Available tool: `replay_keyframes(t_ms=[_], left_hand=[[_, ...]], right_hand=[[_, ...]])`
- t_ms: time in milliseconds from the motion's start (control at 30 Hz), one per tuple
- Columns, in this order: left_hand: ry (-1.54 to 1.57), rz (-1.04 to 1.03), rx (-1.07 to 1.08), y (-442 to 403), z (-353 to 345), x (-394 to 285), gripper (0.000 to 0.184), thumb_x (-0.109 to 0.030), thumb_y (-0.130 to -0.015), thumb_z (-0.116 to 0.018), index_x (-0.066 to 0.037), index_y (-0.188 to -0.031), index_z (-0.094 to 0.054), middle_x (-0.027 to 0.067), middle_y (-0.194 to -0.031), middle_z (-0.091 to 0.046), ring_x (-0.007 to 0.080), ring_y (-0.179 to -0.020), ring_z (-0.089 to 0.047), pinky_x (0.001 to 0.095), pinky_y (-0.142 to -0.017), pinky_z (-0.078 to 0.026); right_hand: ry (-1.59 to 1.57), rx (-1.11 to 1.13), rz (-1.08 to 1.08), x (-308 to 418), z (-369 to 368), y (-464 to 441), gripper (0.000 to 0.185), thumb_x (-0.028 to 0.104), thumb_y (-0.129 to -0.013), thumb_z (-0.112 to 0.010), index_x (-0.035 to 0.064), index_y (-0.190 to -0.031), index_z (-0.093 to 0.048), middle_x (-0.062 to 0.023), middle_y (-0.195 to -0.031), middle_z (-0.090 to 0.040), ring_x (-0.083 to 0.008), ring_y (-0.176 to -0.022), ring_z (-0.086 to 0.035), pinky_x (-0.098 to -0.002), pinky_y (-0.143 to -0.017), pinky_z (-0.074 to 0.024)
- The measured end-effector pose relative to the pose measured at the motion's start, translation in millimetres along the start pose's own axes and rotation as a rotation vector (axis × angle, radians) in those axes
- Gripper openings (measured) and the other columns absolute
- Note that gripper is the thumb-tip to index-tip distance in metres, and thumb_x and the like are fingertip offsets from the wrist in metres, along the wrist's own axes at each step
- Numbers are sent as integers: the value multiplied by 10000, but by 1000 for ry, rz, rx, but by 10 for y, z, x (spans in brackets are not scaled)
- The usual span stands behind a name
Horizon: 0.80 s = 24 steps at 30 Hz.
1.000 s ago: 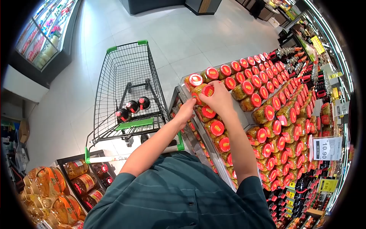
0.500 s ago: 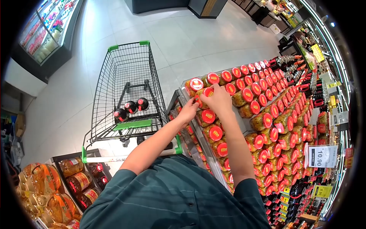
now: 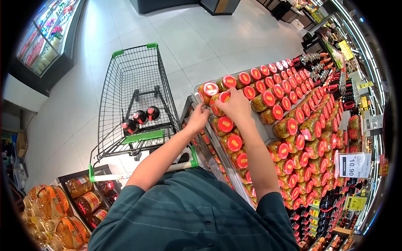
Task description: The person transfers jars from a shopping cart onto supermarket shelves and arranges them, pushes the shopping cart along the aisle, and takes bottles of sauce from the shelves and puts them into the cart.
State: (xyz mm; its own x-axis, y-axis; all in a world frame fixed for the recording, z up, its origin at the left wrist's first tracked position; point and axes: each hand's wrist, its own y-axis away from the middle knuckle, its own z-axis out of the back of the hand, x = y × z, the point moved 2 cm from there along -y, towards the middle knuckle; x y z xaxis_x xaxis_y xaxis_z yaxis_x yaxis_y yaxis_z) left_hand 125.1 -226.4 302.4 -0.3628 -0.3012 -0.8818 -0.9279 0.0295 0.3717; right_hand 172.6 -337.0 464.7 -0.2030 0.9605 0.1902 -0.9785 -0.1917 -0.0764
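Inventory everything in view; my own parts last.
Handled jar: one, red lid, on display
Other jars: dozens, red lids, on display
Shopping cart: one, black and green, left of display
Cart bottles: three, dark, inside cart
Large bottles: several, amber, lower left
Bin bottles: several, brownish, lower left
Shelf bottles: many, dark, lower right
Price signs: several, white or yellow, right
Glass case: one, dark, upper left
Floor: pale grey, around cart
Shirt: one, dark green, bottom
Left hand: one, beside handled jar
Right hand: one, on handled jar

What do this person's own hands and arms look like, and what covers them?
Both the left hand and right hand are bare, with no glove or watch visible. The forearms are uncovered below short, dark green sleeves matching the shirt, which has faint pale stripes.
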Motion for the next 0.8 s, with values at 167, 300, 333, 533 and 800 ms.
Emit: replay_keyframes(t_ms=[167,300,333,533,800], left_hand=[[-118,-227,2,43,-181,492,473,-159,-951,-562,38,-1381,-537,203,-1256,-689,296,-1093,-683,376,-969,-504],[-387,-283,-21,258,-185,280,460,-170,-917,-592,9,-1341,-580,233,-1224,-694,349,-996,-708,407,-925,-529],[-382,-301,-21,245,-176,302,463,-177,-911,-598,1,-1338,-585,234,-1221,-694,355,-982,-709,411,-919,-532],[-385,-302,-9,326,-183,334,478,-206,-895,-624,-29,-1339,-599,228,-1184,-706,351,-950,-711,417,-902,-536],[-305,-273,16,356,-180,403,470,-155,-937,-635,-4,-1378,-582,193,-1267,-688,245,-999,-713,352,-867,-548]], right_hand=[[-14,53,4,-24,28,-33,631,428,-737,-773,-45,-1127,-623,-266,-1106,-657,-413,-1023,-666,-477,-882,-560],[-11,89,-26,-8,65,-24,674,449,-733,-777,-26,-1189,-632,-258,-1126,-664,-397,-1063,-663,-472,-907,-545],[-16,89,-21,-7,62,-25,665,441,-724,-777,-35,-1163,-625,-265,-1123,-660,-406,-1060,-663,-476,-903,-552],[15,117,-8,-15,-10,-23,668,426,-698,-788,-29,-1155,-615,-260,-1162,-646,-416,-1074,-662,-484,-903,-560],[9,150,-2,-31,-75,-25,654,427,-713,-816,-19,-1145,-611,-260,-1182,-639,-415,-1093,-652,-494,-902,-553]])
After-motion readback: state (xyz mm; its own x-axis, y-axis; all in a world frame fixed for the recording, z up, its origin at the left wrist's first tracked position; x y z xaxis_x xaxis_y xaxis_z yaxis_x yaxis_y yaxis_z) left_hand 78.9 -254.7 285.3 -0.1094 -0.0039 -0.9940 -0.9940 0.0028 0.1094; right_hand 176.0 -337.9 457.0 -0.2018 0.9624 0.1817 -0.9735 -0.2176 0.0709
